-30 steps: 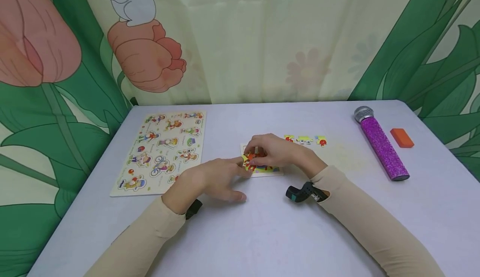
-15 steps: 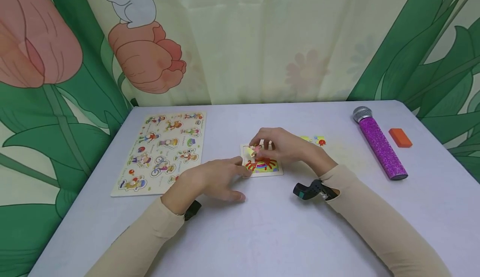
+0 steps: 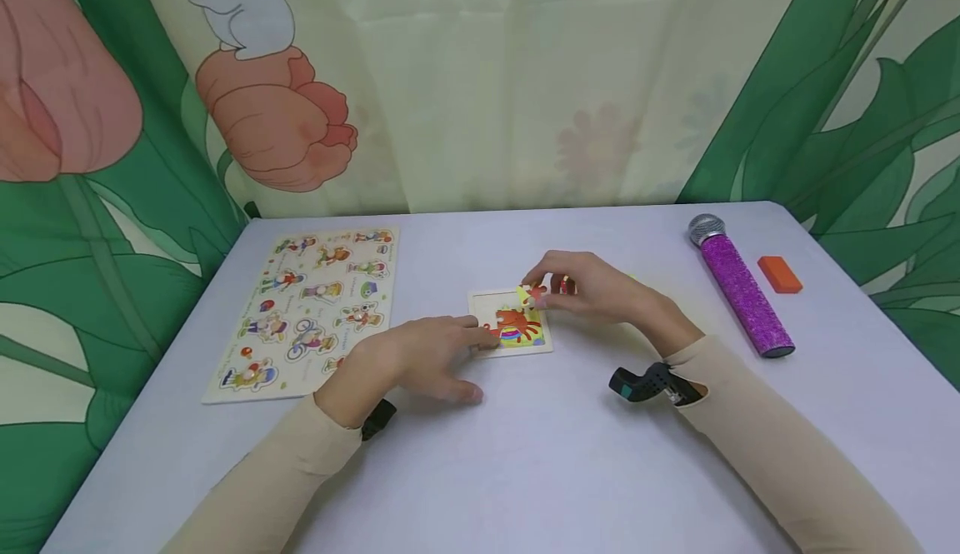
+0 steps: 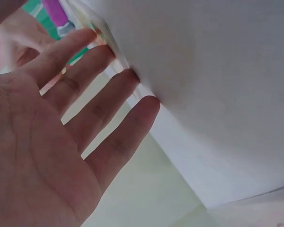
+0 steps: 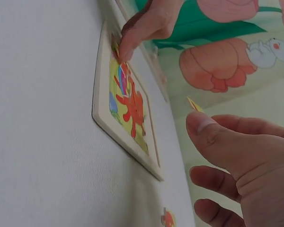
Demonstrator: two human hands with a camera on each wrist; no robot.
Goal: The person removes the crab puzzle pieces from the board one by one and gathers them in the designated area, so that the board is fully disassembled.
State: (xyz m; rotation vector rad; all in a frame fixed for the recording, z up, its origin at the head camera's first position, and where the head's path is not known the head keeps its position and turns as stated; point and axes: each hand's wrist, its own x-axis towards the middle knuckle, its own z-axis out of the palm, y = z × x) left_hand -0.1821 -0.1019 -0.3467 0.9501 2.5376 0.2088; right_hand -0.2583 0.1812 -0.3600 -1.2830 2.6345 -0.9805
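Note:
A small square jigsaw tray with a pale border lies mid-table; its lower part shows a red animal and a rainbow. My left hand rests at its left side, fingers extended and index fingertip on the picture. In the left wrist view the spread fingers reach the tray's edge. My right hand pinches a yellow-and-red jigsaw piece between thumb and index finger, over the tray's upper right corner. The right wrist view shows that piece edge-on, raised off the tray, the other fingers loosely bent.
A loose red jigsaw piece lies on the table beyond the tray, mostly behind my right hand in the head view. A large picture board is at left. A purple glittery microphone and an orange block lie at right.
My right hand has lifted the jigsaw piece from the tray and moved right, uncovering the red animal picture. My left hand has stayed at the tray's left side. The head view has shifted slightly.

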